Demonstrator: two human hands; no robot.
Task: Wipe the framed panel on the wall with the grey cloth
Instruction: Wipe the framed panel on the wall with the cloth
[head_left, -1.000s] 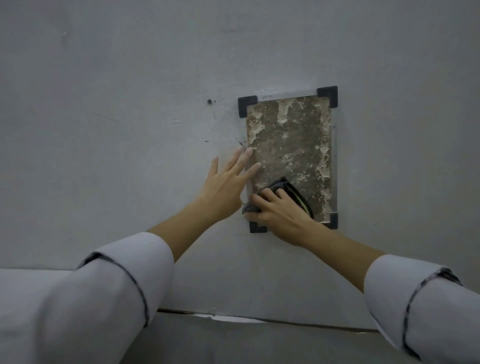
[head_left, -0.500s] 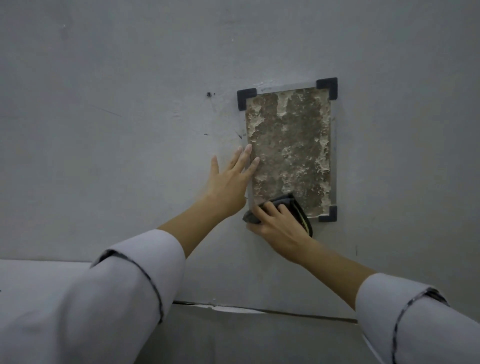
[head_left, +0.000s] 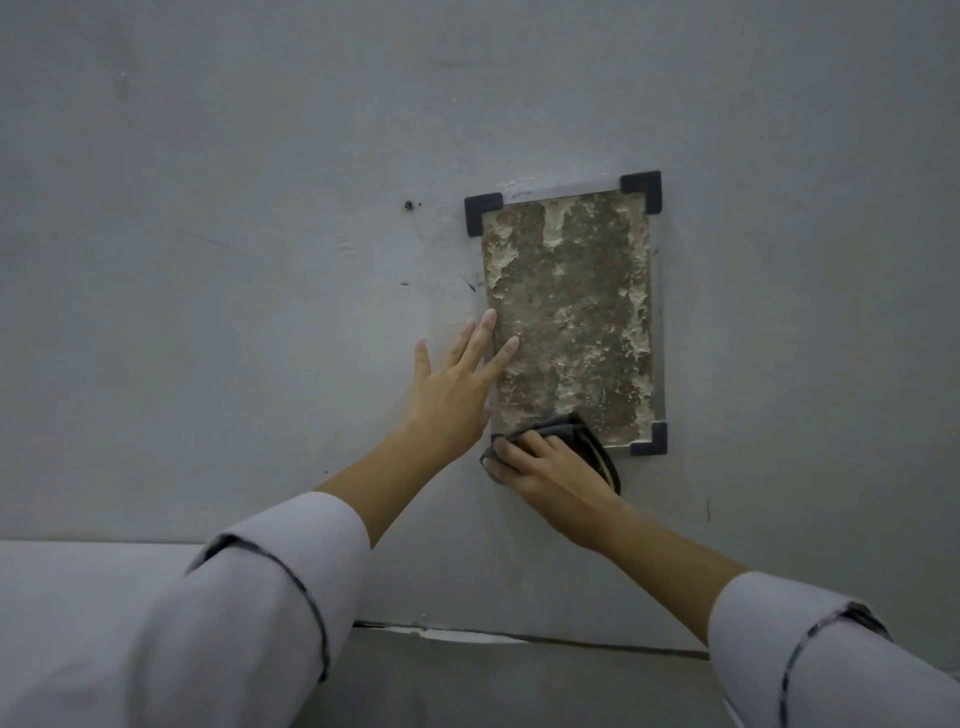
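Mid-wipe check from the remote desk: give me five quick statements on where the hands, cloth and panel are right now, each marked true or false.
1. The right hand presses the grey cloth at the bottom-left corner of the framed panel. True.
2. The left hand holds a second cloth. False: it is bare, fingers spread flat on the wall at the panel's left edge.
3. The panel surface looks clean. False: it is covered in patchy brown and whitish residue.
4. Black corner brackets show at three corners; the fourth is hidden behind the cloth and hand. True.
5. The cloth lies over the panel's top edge. False: it sits at the bottom.
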